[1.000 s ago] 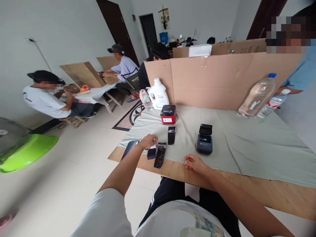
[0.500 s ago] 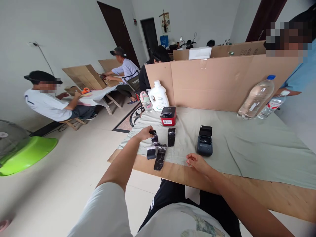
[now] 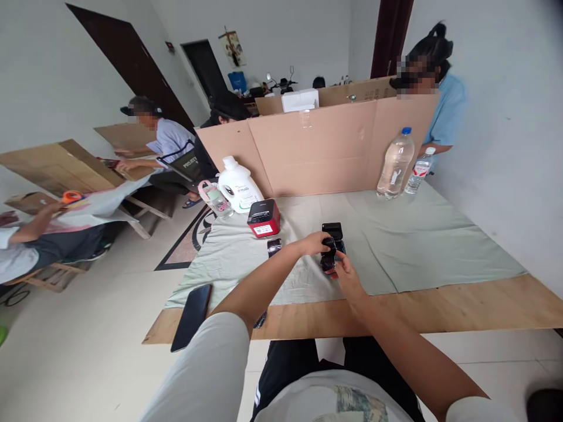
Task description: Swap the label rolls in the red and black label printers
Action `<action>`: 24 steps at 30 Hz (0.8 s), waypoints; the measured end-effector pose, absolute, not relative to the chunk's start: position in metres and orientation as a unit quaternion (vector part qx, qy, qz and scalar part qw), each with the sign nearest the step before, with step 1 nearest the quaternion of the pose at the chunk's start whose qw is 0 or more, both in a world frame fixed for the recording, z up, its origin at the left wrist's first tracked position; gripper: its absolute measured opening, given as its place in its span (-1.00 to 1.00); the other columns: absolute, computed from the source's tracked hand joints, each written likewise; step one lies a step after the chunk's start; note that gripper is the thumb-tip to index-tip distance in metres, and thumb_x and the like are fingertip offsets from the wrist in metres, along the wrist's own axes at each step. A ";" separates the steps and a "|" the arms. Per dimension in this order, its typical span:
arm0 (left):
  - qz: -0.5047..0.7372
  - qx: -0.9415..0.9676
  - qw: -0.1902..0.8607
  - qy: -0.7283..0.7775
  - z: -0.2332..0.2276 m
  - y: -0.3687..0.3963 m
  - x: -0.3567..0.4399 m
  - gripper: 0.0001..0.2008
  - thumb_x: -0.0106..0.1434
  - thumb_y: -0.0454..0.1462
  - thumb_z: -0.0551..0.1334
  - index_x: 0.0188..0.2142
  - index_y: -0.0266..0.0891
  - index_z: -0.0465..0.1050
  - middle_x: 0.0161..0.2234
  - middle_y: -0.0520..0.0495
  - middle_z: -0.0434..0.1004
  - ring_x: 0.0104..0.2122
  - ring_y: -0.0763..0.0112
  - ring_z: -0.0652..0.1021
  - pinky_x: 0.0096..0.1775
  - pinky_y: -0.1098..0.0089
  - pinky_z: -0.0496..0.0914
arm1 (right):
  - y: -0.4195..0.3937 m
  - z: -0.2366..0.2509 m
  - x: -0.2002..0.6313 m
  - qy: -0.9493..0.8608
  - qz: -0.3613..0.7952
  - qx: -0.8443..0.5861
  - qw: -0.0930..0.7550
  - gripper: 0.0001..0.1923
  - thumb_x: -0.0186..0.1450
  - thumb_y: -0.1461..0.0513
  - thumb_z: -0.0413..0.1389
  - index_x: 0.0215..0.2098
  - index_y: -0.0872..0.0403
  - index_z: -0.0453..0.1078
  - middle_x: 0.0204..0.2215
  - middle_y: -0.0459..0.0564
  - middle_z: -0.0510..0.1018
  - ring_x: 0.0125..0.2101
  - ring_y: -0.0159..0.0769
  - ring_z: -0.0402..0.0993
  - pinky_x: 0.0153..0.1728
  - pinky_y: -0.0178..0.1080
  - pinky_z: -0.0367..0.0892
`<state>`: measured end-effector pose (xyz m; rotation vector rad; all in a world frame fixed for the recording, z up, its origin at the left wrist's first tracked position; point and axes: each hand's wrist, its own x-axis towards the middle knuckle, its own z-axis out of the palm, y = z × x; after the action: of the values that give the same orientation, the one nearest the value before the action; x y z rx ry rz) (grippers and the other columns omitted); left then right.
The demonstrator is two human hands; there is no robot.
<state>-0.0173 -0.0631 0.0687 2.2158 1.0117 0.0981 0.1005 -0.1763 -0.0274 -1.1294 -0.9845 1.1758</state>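
My left hand (image 3: 315, 242) is closed on a glossy black roll (image 3: 328, 262) with a short loose strip hanging from it. The roll is over a small dark portable printer (image 3: 332, 230), which stands with its lid up and its body mostly covered by my hands and the roll. Just below and to the right, my right hand (image 3: 348, 274) has its fingers curled at the strip's lower end. Another black strip (image 3: 274, 246) lies beyond my left forearm. A further black piece (image 3: 260, 320) shows at the table's front edge, mostly behind that arm.
A red and black printer (image 3: 264, 218), a white jug (image 3: 240, 186) and a pink-handled bottle (image 3: 215, 199) stand back left. A phone (image 3: 192, 316) lies front left. Two clear bottles (image 3: 396, 164) stand back right before a cardboard screen (image 3: 316, 155). Several people sit or work around.
My left hand has carried the black roll rightward to the small printer. My right hand has come up to meet it. The view has turned right, and a phone now shows at left.
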 end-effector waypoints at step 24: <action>-0.021 0.889 0.083 0.449 0.024 -0.051 0.028 -0.66 0.06 -0.33 0.26 -0.13 -0.24 0.36 -0.16 -0.15 0.44 -0.13 0.20 0.46 -0.16 0.32 0.36 | -0.154 -0.042 0.133 -0.487 0.403 -0.609 0.479 -0.74 0.15 0.15 0.03 -0.25 0.06 0.44 -0.36 -0.01 0.57 -0.37 -0.27 0.49 -0.27 -0.17 0.41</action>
<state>0.0283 -0.0510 0.0241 2.6558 1.3411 -0.0635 0.1334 -0.1537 -0.0418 -1.4878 -1.1891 0.9836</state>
